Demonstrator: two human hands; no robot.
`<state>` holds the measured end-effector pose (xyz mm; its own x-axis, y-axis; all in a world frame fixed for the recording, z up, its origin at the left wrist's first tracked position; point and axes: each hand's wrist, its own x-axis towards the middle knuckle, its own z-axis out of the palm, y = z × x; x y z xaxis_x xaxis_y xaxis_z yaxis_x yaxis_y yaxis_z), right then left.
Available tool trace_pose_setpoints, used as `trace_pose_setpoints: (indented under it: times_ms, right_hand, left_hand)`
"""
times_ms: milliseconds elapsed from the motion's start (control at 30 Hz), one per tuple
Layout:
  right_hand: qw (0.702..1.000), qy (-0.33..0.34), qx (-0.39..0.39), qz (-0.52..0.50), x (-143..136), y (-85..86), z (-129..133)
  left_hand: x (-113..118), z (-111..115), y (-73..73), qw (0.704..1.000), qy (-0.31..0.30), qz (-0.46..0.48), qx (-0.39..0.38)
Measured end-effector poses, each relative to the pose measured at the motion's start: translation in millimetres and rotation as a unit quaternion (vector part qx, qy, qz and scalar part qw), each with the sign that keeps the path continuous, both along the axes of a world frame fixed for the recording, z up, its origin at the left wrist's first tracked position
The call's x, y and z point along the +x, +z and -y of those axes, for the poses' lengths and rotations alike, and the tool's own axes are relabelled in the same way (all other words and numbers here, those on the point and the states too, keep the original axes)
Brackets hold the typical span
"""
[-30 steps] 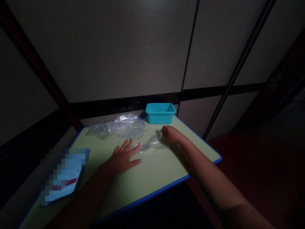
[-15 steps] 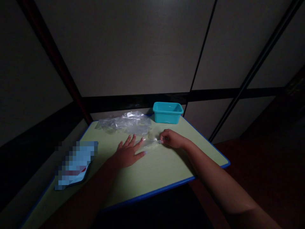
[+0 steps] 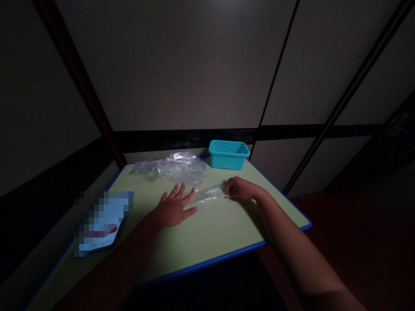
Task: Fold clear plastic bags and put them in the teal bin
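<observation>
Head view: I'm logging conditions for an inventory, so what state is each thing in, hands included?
Left hand: palm down, fingers spread, at the left end of the clear plastic strip
Right hand: fingers closed on the strip's right end
Clear plastic strip: stretched out between the hands, wrinkled
Plastic heap: crumpled, loose
Teal bin: upright, open-topped
Pixelated item: lying down, details hidden

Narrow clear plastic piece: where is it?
In the head view, the narrow clear plastic piece lies near the middle of the table, between the spread left hand and the right hand pinching its right end, nearer than the turquoise tub.
</observation>
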<state>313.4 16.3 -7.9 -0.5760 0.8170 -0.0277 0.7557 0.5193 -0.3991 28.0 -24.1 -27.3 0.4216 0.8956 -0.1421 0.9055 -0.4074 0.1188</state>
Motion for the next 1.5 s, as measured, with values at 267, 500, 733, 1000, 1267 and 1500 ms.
trace_pose_setpoints:
  times_ms: [267, 500, 733, 1000, 1267, 1500]
  right_hand:
    - [0.999, -0.006, -0.038, -0.016, 4, 3.0, 4]
    - [0.998, -0.014, -0.037, -0.059, 2, 1.8, 3]
    - [0.986, -0.057, 0.010, -0.156, -1, -2.4, 0]
    - [0.950, -0.054, -0.180, -0.249, 0, -4.2, 0]
    - [0.929, -0.059, -0.205, -0.301, -5, -5.0, -2]
    - [0.953, -0.137, -0.128, -0.236, -6, -2.0, -1]
  left_hand:
    - [0, -1, -0.8, 1.000, 0.006, 0.004, -0.003]
    - [-1, -1, -0.5, 1.000, -0.002, 0.011, -0.011]
    - [-1, -1, 0.7, 1.000, 0.002, 0.010, -0.014]
    - [0, 0, 1.6, 1.000, 0.006, 0.001, -0.011]
    - [0, 0, 1.1, 1.000, 0.012, -0.007, -0.007]
    - [-1, -1, -2.3, 1.000, 0.019, -0.005, 0.000]
